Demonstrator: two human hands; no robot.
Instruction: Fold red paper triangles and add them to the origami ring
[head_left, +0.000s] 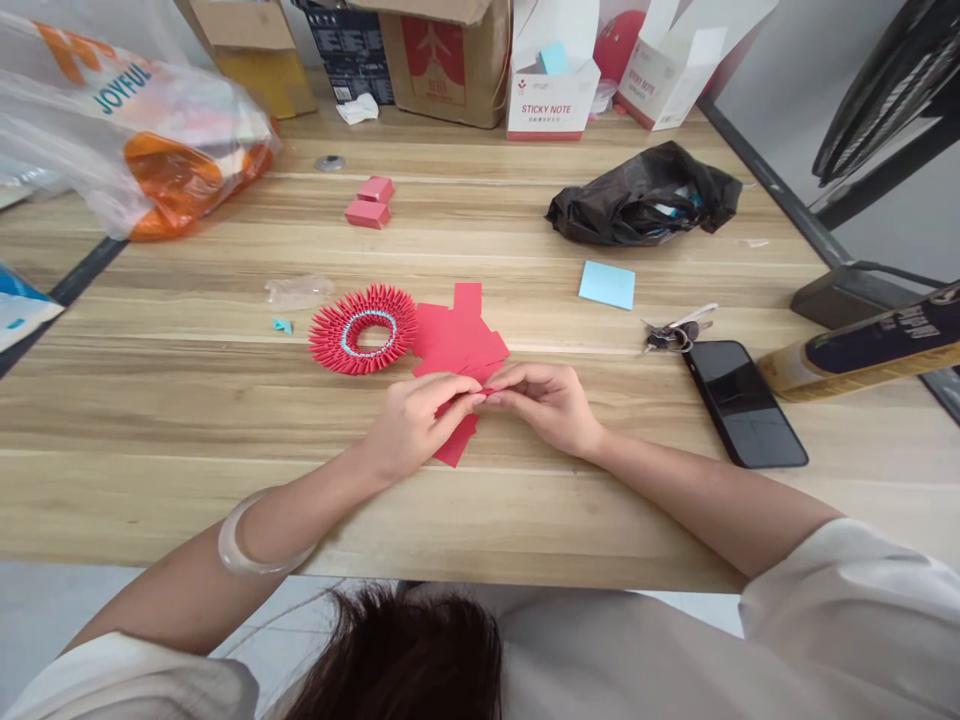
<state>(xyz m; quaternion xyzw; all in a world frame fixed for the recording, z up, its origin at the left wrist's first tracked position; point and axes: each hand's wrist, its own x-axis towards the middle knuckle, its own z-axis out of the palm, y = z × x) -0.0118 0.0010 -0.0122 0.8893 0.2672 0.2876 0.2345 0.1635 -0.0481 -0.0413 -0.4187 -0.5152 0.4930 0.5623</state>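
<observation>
My left hand (420, 418) and my right hand (546, 402) meet above the middle of the table, both closed in a pinch on one small folded piece of red paper (489, 391). Under and behind them lie loose red paper sheets (457, 340), spread over one another. Touching these sheets on the left is a ring of folded red paper pieces (324, 333) with a light blue inner band. A small blue folded piece (283, 326) and a clear plastic wrapper (298, 292) lie left of the ring.
Two red paper stacks (369, 214) lie further back. A blue note pad (606, 285), black bag (645, 195), keys (675, 337), phone (746, 405) and a can (870, 345) are on the right. Boxes (450, 70) line the back; a plastic bag (187, 130) sits back left.
</observation>
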